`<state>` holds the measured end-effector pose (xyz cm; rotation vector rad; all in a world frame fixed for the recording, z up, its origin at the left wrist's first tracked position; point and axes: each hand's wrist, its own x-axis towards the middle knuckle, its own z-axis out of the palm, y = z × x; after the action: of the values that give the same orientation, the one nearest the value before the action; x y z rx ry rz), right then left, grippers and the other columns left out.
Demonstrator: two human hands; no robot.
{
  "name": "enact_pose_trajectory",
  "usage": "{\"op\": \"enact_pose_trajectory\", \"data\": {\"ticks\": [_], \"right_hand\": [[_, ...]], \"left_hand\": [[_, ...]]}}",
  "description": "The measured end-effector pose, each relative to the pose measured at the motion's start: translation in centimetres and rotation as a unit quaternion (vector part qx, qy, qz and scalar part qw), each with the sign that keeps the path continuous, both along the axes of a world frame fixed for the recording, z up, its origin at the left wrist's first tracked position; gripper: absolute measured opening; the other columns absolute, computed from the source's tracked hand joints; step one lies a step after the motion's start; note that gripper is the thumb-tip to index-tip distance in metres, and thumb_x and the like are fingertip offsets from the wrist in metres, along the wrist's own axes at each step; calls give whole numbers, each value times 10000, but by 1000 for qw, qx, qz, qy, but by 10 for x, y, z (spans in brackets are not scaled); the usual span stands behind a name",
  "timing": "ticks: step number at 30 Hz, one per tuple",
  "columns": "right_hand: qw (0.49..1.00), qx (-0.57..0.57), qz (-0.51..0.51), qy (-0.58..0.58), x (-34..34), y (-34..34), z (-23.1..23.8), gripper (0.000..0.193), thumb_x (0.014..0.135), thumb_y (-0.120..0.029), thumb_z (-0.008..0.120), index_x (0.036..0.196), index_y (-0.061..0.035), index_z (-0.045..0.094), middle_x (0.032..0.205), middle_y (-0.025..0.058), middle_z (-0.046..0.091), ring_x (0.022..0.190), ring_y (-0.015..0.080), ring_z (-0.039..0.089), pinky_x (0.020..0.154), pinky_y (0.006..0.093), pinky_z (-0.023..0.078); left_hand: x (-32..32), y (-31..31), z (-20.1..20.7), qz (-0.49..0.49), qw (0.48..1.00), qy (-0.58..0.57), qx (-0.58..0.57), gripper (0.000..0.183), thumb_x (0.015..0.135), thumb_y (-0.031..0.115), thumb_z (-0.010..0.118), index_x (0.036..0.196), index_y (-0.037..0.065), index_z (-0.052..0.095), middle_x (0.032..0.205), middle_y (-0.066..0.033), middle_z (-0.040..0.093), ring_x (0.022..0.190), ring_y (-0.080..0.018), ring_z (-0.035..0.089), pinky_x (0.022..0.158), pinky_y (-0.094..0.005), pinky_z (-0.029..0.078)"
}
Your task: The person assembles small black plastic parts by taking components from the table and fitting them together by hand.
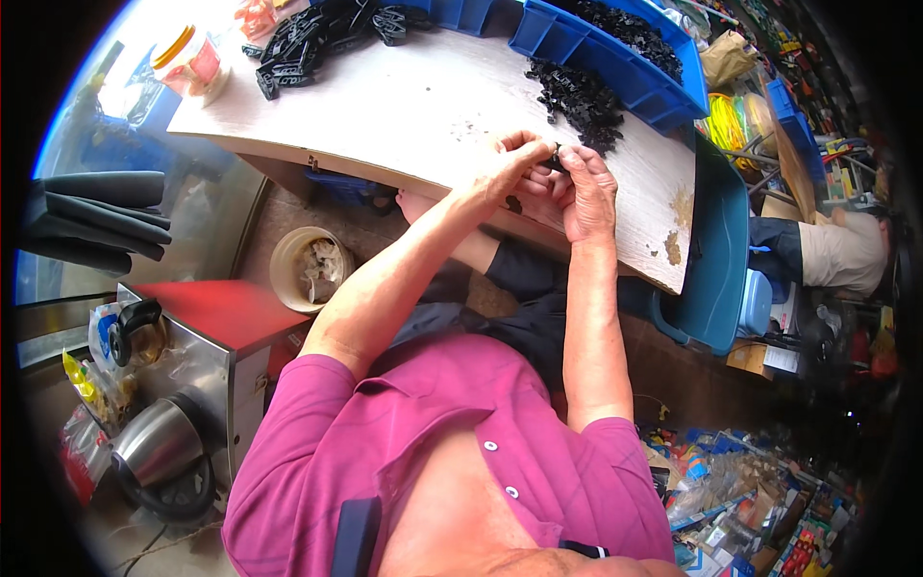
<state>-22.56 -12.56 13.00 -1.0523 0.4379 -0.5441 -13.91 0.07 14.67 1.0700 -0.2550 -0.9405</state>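
A magenta button-front shirt [461, 375] lies nearest the camera, worn by the person seated at a pale, wood-topped table [385, 106]. At the table's right end stands a deep teal plastic tub [716, 240]. On the far right of the tabletop sits a blue storage bin [606, 72], filled with black parts. A heap of black strip-like pieces [308, 43] lies toward the far left, and a loose pile of small black parts [582, 106] spills just beside the bin. Over the tabletop, the left hand [517, 165] and right hand [588, 188] meet, fingers curled nearly closed, pinching between their fingertips one small black part [556, 159], mostly hidden.
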Motion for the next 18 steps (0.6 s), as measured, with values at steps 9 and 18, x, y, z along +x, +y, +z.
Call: {"op": "enact_pose_trajectory", "data": {"ticks": [9,18], "right_hand": [[999,-42,18,9,-1,3,8,177,823,-171,743,938,-69,655,749,8,635,477,73,466,488,212,405],[990,-58,66,113,2,-1,10,299,873,-335,680,884,-37,649,643,-8,539,462,80,431,421,236,357]], "left_hand": [[-1,-9,-4,67,998,2,-18,147,871,163,652,887,19,623,735,-51,626,548,-100,611,519,-218,539],[-2,-2,1,73,997,35,-19,111,868,143,651,870,38,617,723,-37,615,542,-86,590,528,-217,531]]}}
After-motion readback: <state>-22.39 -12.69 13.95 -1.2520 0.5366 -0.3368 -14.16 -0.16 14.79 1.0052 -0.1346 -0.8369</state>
